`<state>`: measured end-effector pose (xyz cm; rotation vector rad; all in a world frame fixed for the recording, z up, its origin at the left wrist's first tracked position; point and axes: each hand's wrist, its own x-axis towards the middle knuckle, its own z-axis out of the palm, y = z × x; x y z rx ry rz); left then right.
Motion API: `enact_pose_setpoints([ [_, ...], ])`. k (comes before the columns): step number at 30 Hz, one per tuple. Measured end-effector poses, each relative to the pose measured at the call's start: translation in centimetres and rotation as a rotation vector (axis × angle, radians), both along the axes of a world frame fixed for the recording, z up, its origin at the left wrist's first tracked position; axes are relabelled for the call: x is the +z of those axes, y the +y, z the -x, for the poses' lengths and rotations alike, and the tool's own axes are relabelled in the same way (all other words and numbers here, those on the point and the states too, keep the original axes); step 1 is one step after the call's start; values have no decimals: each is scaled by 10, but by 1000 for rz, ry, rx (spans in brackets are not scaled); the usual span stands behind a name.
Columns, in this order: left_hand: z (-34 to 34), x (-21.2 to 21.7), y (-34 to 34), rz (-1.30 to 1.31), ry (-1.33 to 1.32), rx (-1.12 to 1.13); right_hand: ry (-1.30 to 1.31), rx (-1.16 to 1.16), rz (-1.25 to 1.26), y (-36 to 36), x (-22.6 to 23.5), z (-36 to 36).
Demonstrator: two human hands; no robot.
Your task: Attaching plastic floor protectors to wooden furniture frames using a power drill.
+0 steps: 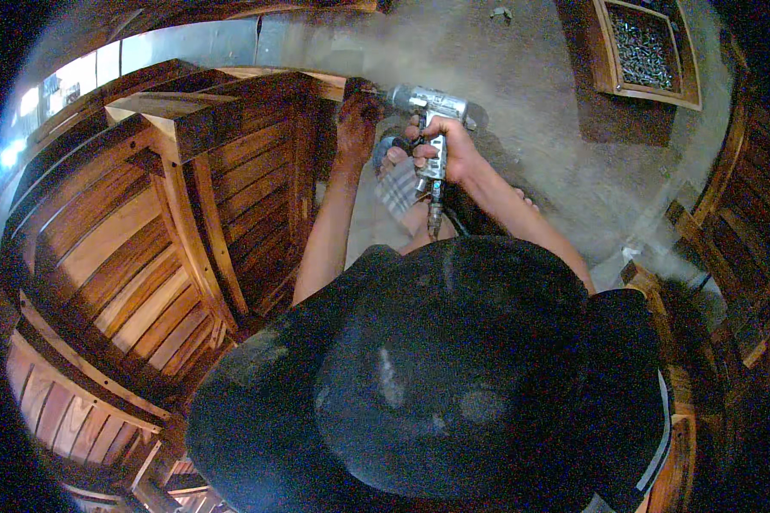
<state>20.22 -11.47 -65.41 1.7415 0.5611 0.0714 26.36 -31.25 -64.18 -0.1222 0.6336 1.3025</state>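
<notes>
My right hand (450,150) is wrapped round the grip of a silver air drill (432,103), a pistol-shaped tool with a hose fitting below its handle. Its nose points left, toward my left hand (360,118). That hand is closed and in shadow at the end of a wooden rail (321,84), close to the drill's tip; what its fingers hold cannot be made out. The rail belongs to a brown slatted wooden piece of furniture (248,162) standing left of my arms.
A wooden tray (691,96) full of small metal screws lies on the grey floor (522,77) at the far right. More slatted wooden furniture (77,410) stands at the lower left, and wooden parts (727,299) are at the right. My foot shows below the drill.
</notes>
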Motion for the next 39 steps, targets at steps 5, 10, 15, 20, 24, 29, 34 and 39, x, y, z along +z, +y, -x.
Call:
enact_pose_setpoints([
  [5, 6, -4, 4, 211, -224, 50, -21, -4, -16, 5, 3, -1],
  [10, 6, 4, -2, 204, -200, 64, -11, 44, 49, 5, 8, -4],
  [15, 25, 51, -19, 215, -7, 176, 16, 26, -30, 4, -6, 0],
  [20, 58, 52, -23, 348, 418, 520, 84, 32, -35, 2, -4, 0],
  [24, 73, 50, -32, 301, 289, 585, 78, 46, 0, 6, 1, -2],
  [29, 63, 58, -44, 221, 413, 609, 58, -13, -62, 3, -2, -2],
  [34, 88, 44, -34, 292, 416, 564, 105, -3, -129, 8, -6, 0],
  [39, 91, 41, -38, 328, 365, 564, 102, 21, -26, 6, -7, -1],
])
